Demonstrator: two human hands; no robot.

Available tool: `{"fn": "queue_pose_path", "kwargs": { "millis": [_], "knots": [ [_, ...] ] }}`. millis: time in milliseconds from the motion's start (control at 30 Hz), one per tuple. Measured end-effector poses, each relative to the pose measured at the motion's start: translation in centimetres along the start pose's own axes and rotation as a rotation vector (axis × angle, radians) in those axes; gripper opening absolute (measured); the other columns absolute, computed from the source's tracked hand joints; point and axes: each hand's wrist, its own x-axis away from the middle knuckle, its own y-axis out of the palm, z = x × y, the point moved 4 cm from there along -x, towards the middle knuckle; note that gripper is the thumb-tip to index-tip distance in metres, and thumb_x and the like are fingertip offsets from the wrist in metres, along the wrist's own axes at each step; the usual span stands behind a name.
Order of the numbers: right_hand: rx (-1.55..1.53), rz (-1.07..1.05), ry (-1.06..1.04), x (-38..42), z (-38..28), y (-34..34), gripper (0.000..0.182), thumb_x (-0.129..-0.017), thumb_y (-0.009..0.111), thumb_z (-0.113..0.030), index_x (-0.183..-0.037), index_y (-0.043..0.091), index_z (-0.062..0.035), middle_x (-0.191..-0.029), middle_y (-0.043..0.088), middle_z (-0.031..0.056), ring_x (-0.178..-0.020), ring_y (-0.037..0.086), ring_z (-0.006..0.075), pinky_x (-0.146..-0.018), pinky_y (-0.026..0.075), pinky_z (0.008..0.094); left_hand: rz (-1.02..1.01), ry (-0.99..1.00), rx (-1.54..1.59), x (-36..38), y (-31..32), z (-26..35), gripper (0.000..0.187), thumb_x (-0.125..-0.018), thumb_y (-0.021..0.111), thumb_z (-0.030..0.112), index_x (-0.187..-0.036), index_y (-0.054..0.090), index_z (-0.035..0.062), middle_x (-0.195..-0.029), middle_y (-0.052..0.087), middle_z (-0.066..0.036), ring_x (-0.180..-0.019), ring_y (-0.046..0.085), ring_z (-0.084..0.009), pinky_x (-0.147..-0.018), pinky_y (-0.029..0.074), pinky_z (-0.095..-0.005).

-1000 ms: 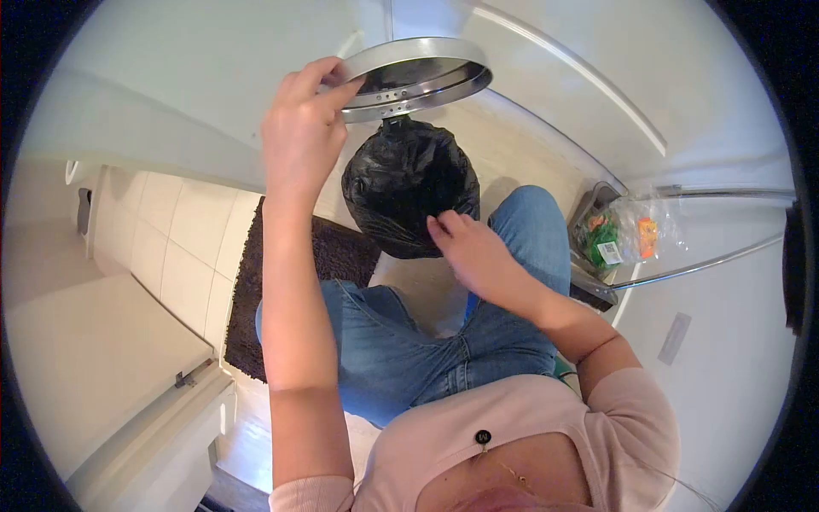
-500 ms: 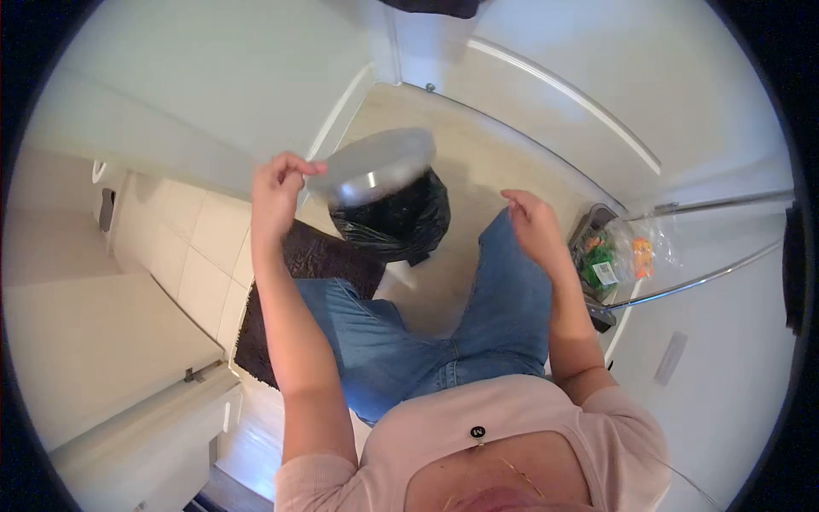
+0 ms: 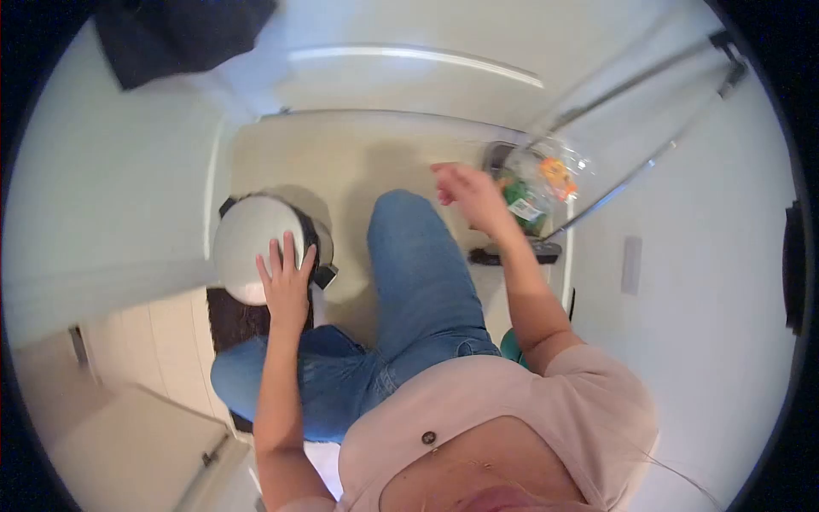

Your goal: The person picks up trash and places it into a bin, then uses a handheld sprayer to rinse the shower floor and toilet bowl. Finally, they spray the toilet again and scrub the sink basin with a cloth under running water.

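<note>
A round trash can with a pale, closed lid (image 3: pixel 247 247) stands on the floor in front of me, at the left. My left hand (image 3: pixel 287 277) lies flat over the lid's near right part, fingers spread. Beside that hand, a dark band and a black tab (image 3: pixel 324 276) show at the can's side. Over the floor to the right of my raised knee hovers my right hand (image 3: pixel 469 196), holding nothing, its fingers loosely bent and the index pointing left. Nearest to it is a clear plastic bag (image 3: pixel 559 179) with orange and green contents.
The plastic packaging sits in a dark container (image 3: pixel 501 157) by the right wall. Shiny metal rails (image 3: pixel 616 189) slant above it. A dark brown mat (image 3: pixel 235 317) lies beneath the can's near side. A white door (image 3: pixel 409 81) closes off the far side; dark cloth (image 3: pixel 183 38) hangs upper left.
The lid was raised in my left hand above the black bag lining; now it covers the can and my palm rests on it. My view has swung right.
</note>
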Motion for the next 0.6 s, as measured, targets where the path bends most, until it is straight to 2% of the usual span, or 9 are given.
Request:
{"fn": "queue_pose_path", "kwargs": {
  "millis": [33,133,200,300,367,433,500,533,600],
  "knots": [
    [-0.295,-0.023,0.142,0.0,0.5,0.4,0.029,-0.09,0.042,-0.021,-0.104,0.055,0.0013,-0.084,0.059,0.011,-0.077,0.057,0.0216,-0.074,0.046,0.0337,-0.001,0.018,-0.009,0.5,-0.2,-1.3,0.043,-0.075,0.047,0.009,-0.115,0.051,0.0233,-0.134,0.032,-0.011,-0.121,0.032,-0.0337,-0.099,0.022,-0.0539],
    [-0.732,-0.14,0.114,-0.8,1.1,0.1,0.042,-0.093,0.034,-0.031,-0.11,0.048,0.004,-0.089,0.056,0.0096,-0.084,0.055,0.0182,-0.079,0.044,0.032,-0.062,-0.033,-0.067,1.4,0.3,-3.3,0.037,-0.074,0.052,0.012,-0.109,0.056,0.0213,-0.131,0.036,-0.01,-0.12,0.032,-0.0335,-0.1,0.02,-0.0538],
    [-0.767,-0.146,0.137,-1.3,0.2,1.2,0.041,-0.093,0.034,-0.031,-0.109,0.048,0.0039,-0.09,0.056,0.0104,-0.085,0.055,0.0185,-0.079,0.044,0.032,-0.093,-0.071,-0.131,1.4,0.4,-5.2,0.031,-0.073,0.057,0.017,-0.104,0.059,0.0183,-0.126,0.041,-0.011,-0.119,0.034,-0.0337,-0.099,0.019,-0.0544],
    [-0.791,-0.211,0.136,-1.9,0.5,3.1,0.041,-0.093,0.033,-0.031,-0.109,0.048,0.0039,-0.093,0.056,0.0117,-0.087,0.055,0.0193,-0.08,0.044,0.0318,-0.023,-0.253,0.136,-0.8,-1.1,-4.7,0.033,-0.074,0.059,0.018,-0.106,0.057,0.016,-0.122,0.044,-0.012,-0.119,0.034,-0.0343,-0.099,0.019,-0.0558],
    [-0.788,-0.292,0.143,-2.5,0.4,5.0,0.041,-0.093,0.034,-0.03,-0.11,0.048,0.0039,-0.094,0.056,0.0121,-0.089,0.055,0.0194,-0.081,0.044,0.0318,0.196,-0.257,0.348,-1.8,-0.3,-4.3,0.036,-0.073,0.061,0.02,-0.109,0.056,0.0151,-0.119,0.046,-0.014,-0.118,0.035,-0.0345,-0.097,0.02,-0.057],
    [-0.736,-0.338,0.148,-2.5,-1.7,8.5,0.04,-0.092,0.035,-0.029,-0.111,0.047,0.004,-0.096,0.057,0.0126,-0.089,0.056,0.0195,-0.081,0.045,0.0321,0.135,-0.235,0.421,-2.1,-1.0,-5.1,0.037,-0.075,0.059,0.024,-0.11,0.054,0.0128,-0.119,0.046,-0.015,-0.118,0.036,-0.0345,-0.097,0.021,-0.0577],
    [-0.606,-0.381,0.179,-2.6,-3.0,11.1,0.038,-0.092,0.038,-0.027,-0.112,0.047,0.0042,-0.097,0.058,0.0131,-0.089,0.056,0.0196,-0.08,0.045,0.0325,0.25,-0.177,0.412,-1.8,0.0,-5.3,0.038,-0.073,0.061,0.021,-0.109,0.055,0.0109,-0.118,0.047,-0.014,-0.115,0.037,-0.0319,-0.097,0.022,-0.0532],
    [-0.51,-0.392,0.207,-2.3,-3.9,12.3,0.037,-0.091,0.04,-0.025,-0.112,0.047,0.0043,-0.097,0.058,0.0133,-0.089,0.057,0.0196,-0.08,0.046,0.0328,0.306,-0.154,0.476,-1.1,-0.1,-5.7,0.034,-0.073,0.059,0.02,-0.105,0.056,0.009,-0.109,0.052,-0.014,-0.112,0.04,-0.0315,-0.096,0.024,-0.0516],
    [-0.351,-0.496,0.306,-2.1,-6.6,14.2,0.033,-0.089,0.047,-0.021,-0.11,0.05,0.0035,-0.093,0.059,0.0106,-0.086,0.057,0.0178,-0.08,0.046,0.0326,0.18,-0.285,0.314,-0.3,0.5,-5.6,0.026,-0.075,0.054,0.021,-0.096,0.058,0.0072,-0.091,0.055,-0.016,-0.091,0.051,-0.0316,-0.087,0.033,-0.05]
  ]
}}
